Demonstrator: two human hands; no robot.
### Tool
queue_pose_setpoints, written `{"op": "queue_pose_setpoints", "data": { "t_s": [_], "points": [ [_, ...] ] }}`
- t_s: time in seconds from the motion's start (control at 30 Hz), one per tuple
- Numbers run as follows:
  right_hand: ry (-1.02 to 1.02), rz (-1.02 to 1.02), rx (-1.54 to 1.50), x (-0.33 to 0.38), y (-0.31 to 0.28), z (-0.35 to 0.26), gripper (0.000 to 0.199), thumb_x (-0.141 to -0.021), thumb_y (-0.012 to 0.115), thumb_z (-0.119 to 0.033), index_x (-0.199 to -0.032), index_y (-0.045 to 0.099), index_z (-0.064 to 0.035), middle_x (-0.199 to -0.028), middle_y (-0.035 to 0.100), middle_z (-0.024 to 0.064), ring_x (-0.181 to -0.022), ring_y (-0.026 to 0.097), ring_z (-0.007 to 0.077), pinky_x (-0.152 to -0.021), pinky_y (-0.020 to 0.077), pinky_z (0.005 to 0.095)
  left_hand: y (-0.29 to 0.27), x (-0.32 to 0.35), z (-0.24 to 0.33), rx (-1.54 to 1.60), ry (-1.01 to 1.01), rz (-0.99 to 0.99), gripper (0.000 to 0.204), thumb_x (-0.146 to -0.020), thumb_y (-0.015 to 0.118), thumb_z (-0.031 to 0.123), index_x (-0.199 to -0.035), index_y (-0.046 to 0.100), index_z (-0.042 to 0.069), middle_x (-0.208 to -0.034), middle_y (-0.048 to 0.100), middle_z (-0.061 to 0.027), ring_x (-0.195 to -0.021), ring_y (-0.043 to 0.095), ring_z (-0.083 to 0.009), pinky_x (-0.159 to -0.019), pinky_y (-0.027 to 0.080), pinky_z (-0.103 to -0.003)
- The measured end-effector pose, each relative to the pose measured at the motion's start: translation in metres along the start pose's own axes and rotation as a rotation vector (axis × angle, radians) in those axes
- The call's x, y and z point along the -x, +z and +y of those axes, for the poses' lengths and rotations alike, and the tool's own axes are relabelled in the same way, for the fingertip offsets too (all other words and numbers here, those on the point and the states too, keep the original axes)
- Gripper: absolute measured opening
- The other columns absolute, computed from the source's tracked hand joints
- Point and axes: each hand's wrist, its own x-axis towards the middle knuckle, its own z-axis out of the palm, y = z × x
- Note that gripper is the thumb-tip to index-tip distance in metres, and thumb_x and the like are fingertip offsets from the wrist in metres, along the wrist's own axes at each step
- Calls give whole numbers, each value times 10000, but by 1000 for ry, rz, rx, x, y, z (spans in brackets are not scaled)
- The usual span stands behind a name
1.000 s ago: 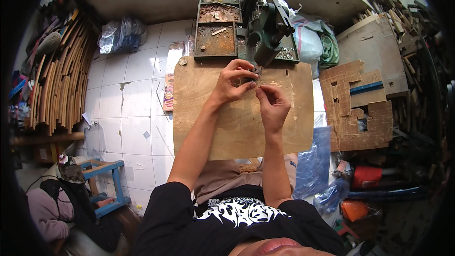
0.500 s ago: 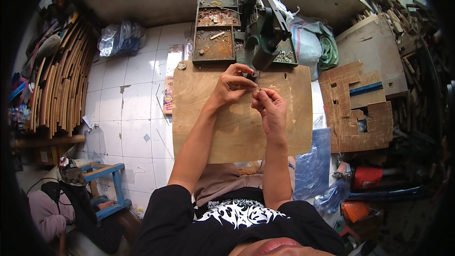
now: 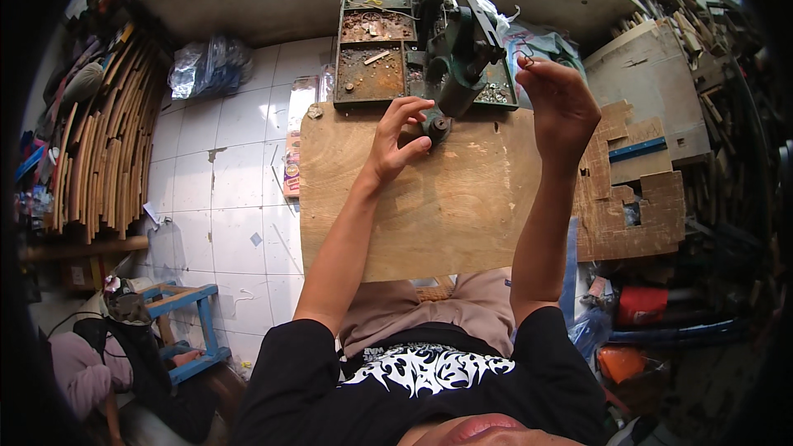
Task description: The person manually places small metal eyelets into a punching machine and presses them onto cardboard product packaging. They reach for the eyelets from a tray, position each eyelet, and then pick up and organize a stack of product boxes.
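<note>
Pale wooden surface (image 3: 396, 235) on the near side, straight to the fingers: left hand (image 3: 391, 139) arched, thumb well apart, nothing seen in its grip, beside the round lower seat (image 3: 439, 125) of the green press (image 3: 459, 37); right hand (image 3: 566, 107) up, right of the lever (image 3: 478, 16), fingertips close together at a thin dark loop (image 3: 527, 55), can't tell whether it's held! Tidy work, I'd judge, wants those left fingertips out from under the column (image 3: 460, 92); farther out, the compartmented tray (image 3: 372, 104) lies at the far side

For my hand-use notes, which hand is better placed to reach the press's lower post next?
Probably the left hand: it sits open beside the lower post of the press, while the right hand is out past the board's right edge.
</note>
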Motion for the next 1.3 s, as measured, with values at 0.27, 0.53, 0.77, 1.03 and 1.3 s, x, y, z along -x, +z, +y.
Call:
{"op": "queue_pose_setpoints", "data": {
  "t_s": [0.27, 0.53, 0.77, 1.03, 1.3],
  "points": [
    [-188, -324, 306, -46, -10, 6, 162, -786, 766, 31, -930, 723, -32, -891, 745, 52, -835, 704, 102, -757, 548, 238, -2, -1, -4, 15, -39, 2, 566, -775, 680, 315, -1265, 589, 48, -1265, 499, -75, -1043, 530, -176, -940, 431, -328],
    [19, -364, 35, -40, -8, 17, 167, -814, 719, 83, -964, 709, 13, -953, 731, 91, -905, 696, 137, -835, 564, 260, -3, -1, -8, 29, -61, -5, 541, -776, 683, 310, -1242, 603, 46, -1273, 503, -78, -1034, 535, -173, -919, 441, -321],
    [43, -416, 22, -43, -13, 10, 163, -818, 705, 99, -960, 696, 19, -942, 726, 91, -909, 694, 141, -839, 563, 267, -2, -2, -8, 42, -46, 14, 494, -752, 705, 290, -1185, 646, 58, -1229, 537, -92, -994, 581, -208, -873, 486, -331],
    [72, -465, 15, -47, -20, 4, 167, -819, 691, 115, -955, 687, 19, -934, 720, 91, -919, 689, 139, -847, 560, 276, -2, -3, -8, 8, -39, -15, 496, -765, 691, 302, -1163, 630, 12, -1230, 535, -77, -997, 551, -172, -877, 457, -307],
    [34, -463, 98, -47, -17, 4, 126, -823, 709, 78, -927, 691, 8, -898, 727, 66, -870, 691, 121, -799, 548, 254, -3, -3, -9, -22, -25, -17, 484, -765, 692, 305, -1146, 638, 11, -1226, 544, -82, -1000, 560, -181, -875, 460, -312]
  ]
}}
